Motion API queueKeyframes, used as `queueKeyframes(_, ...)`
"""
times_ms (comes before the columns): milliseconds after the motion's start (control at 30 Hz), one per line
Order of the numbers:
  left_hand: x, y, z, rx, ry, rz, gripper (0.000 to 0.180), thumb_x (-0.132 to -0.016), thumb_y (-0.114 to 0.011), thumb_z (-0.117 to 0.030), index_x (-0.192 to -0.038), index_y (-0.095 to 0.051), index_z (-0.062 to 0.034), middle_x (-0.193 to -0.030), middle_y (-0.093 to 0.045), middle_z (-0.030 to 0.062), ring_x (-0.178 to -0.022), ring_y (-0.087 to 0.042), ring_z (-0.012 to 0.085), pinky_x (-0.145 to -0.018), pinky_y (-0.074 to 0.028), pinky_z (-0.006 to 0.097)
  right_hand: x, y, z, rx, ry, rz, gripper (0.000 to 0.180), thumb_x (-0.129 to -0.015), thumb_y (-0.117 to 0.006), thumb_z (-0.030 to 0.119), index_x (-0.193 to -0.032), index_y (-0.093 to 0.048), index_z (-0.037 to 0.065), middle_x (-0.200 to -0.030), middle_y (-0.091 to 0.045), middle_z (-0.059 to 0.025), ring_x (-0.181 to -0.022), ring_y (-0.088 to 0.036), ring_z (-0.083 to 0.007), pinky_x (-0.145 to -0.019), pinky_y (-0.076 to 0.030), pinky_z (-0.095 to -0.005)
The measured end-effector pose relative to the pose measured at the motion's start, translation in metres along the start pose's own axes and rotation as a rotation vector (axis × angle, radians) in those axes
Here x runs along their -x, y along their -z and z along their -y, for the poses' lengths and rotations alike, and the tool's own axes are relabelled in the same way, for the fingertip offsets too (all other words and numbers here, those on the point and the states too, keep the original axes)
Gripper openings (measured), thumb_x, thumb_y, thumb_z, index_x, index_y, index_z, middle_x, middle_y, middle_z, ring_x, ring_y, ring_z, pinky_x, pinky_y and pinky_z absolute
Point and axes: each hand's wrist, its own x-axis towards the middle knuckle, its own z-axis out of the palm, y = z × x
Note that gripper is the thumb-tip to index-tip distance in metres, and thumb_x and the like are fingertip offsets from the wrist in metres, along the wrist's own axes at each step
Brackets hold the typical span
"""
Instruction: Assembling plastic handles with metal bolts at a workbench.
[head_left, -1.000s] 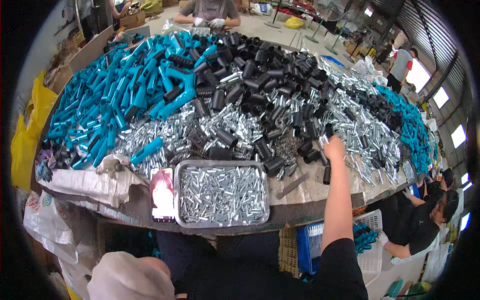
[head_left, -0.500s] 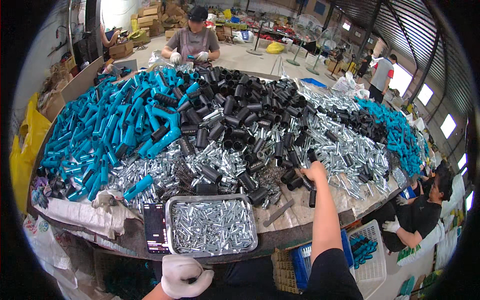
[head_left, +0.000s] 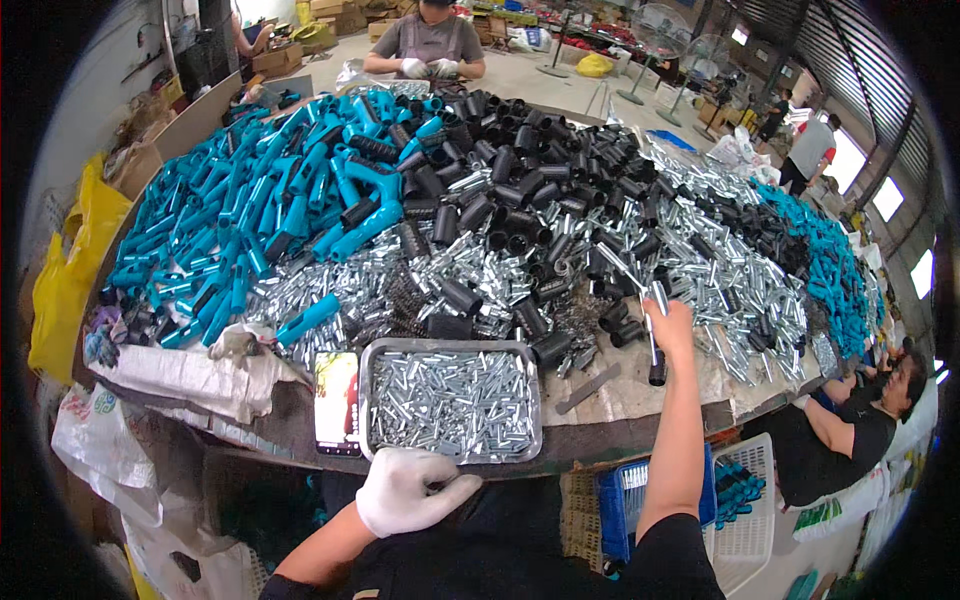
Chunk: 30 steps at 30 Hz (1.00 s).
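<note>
since a moment ago the left hand (head_left: pixel 408 490), in a white glove, has risen from the bottom edge of the view to just below the near rim of the metal tray (head_left: pixel 452 455); the right arm has barely shifted and stays stretched out over the table. going left to right: far to the left of the left hand lies a heap of blue plastic tubes (head_left: pixel 240 225), with a crumpled white sack (head_left: pixel 190 370) on the table edge nearer to it. just above and left of the left hand a phone (head_left: pixel 337 402) lies flat beside the tray, which is filled with small silver metal pins. the left hand is curled loosely with its fingers bent inward, and whether it holds anything cannot be told. beyond the tray, between the two hands and further out, black plastic sleeves (head_left: pixel 520 200) are heaped over loose silver tubes (head_left: pixel 720 290). the right hand (head_left: pixel 668 325), bare, is raised at the end of a straight forearm and closed around a thin rod with a black grip (head_left: pixel 655 345) that hangs downward from the fist, just above the table's near edge. below the right elbow stands a blue crate (head_left: pixel 620 500).
</note>
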Motion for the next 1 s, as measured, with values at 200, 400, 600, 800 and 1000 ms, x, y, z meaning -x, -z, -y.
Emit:
queueKeyframes(200,0.01,-0.005,-0.001,-0.055,0.026,0.098,0.024,-0.078,-0.075,-0.02,-0.061,-0.068,-0.0038,-0.058,-0.062,0.0109,-0.051,-0.062,0.0241,-0.05,-0.048,0.032,0.015,0.012,0.005,-0.877,-0.407,0.342,0.026,-0.085,-0.069,0.035,-0.074,-0.06,0.013,-0.055,-0.046,0.0066,-0.039,-0.031,-0.0031,-0.037,-0.016,-0.0213)
queueKeyframes(400,-0.014,-0.014,0.004,0.093,0.325,0.153,0.041,-0.091,-0.06,-0.028,-0.121,-0.056,-0.001,-0.09,-0.068,0.0198,-0.085,-0.07,0.0273,-0.074,-0.052,0.036,0.134,0.0,0.095,-1.188,-0.315,0.417,0.015,-0.093,-0.063,0.022,-0.097,-0.058,0.009,-0.073,-0.058,0.0023,-0.045,-0.044,-0.0026,-0.034,-0.027,-0.0182)
queueKeyframes(600,-0.013,-0.061,0.019,0.469,0.306,-0.009,0.04,-0.097,-0.051,-0.029,-0.123,-0.049,0.0003,-0.09,-0.061,0.0218,-0.087,-0.063,0.0357,-0.076,-0.047,0.041,0.251,-0.048,0.132,-1.182,-0.241,0.376,0.019,-0.095,-0.061,0.021,-0.101,-0.056,0.004,-0.072,-0.057,0.0011,-0.048,-0.047,-0.0057,-0.039,-0.033,-0.0202)
queueKeyframes(800,0.024,-0.021,0.03,0.124,0.278,0.211,0.031,-0.095,-0.053,-0.033,-0.11,-0.059,-0.006,-0.076,-0.061,0.0224,-0.075,-0.063,0.0397,-0.067,-0.049,0.044,0.247,-0.046,0.133,-1.501,-0.378,0.429,0.049,-0.1,-0.035,0.054,-0.102,-0.052,0.008,-0.095,-0.057,-0.0054,-0.073,-0.056,-0.0135,-0.062,-0.045,-0.025)
queueKeyframes(1000,0.019,-0.029,0.023,0.382,0.297,0.135,0.033,-0.095,-0.052,-0.032,-0.107,-0.06,-0.0024,-0.084,-0.063,0.0221,-0.082,-0.065,0.035,-0.073,-0.049,0.043,0.278,-0.06,0.165,-1.514,-0.121,0.604,0.049,-0.102,-0.031,0.049,-0.105,-0.053,0.005,-0.113,-0.058,-0.0154,-0.105,-0.055,-0.0234,-0.095,-0.042,-0.0387)
